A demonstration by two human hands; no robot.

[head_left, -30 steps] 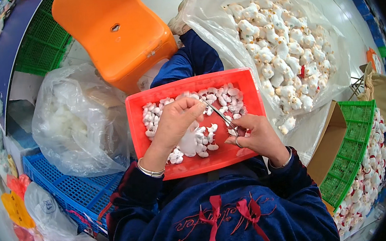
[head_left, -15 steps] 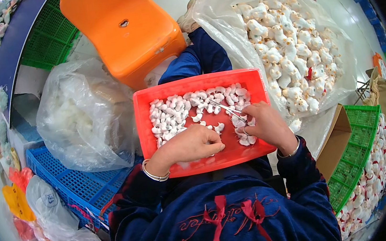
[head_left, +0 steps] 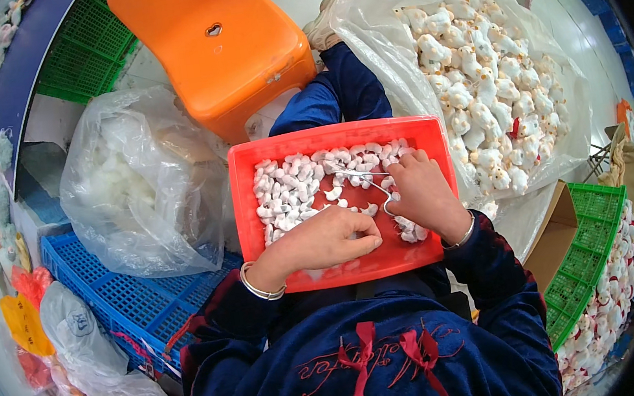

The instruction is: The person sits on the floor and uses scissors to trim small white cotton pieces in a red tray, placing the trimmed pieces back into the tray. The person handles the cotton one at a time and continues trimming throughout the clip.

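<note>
A red plastic tray [head_left: 419, 258] rests across my lap. Many small white padded fabric pieces [head_left: 288, 189] lie in it, heaped on the left and along the far side. My right hand [head_left: 426, 194] grips slim ring-handled metal forceps [head_left: 362, 175] over the tray's right half. Their tips point left, among the pieces near the far side; whether they pinch one I cannot make out. Over the tray's near side, my left hand [head_left: 328, 239] has its fingers curled and thumb against the forefinger. What it holds, if anything, is hidden.
Beyond the tray stands an orange stool [head_left: 223, 47]. A clear bag of white stuffing [head_left: 133, 181] sits to the left above a blue crate [head_left: 128, 300]. At the right lies a large open bag with white plush toys [head_left: 478, 91], beside a green crate [head_left: 589, 255] and cardboard box [head_left: 555, 236].
My right hand has moved away from me and turned, carrying the forceps' tips slightly left among the pieces. My left hand stays curled in nearly the same place. The whole view has shifted slightly.
</note>
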